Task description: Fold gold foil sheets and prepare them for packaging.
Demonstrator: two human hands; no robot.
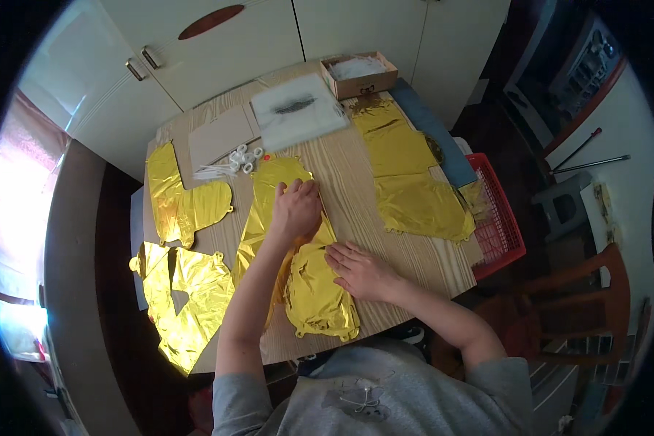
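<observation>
several left fingers curl and right fingers extend, touching gold foil.

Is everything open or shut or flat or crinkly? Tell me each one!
Left hand: fingers bent, on the middle gold foil
Right hand: spread flat on the same foil
Middle gold foil: crinkly
Upper-left gold foil: lying flat
Lower-left gold foil: crinkly
Right gold foil: spread out, creased
Cardboard box: open, white stuff inside
Red basket: open-topped
Cabinet doors: shut
</observation>
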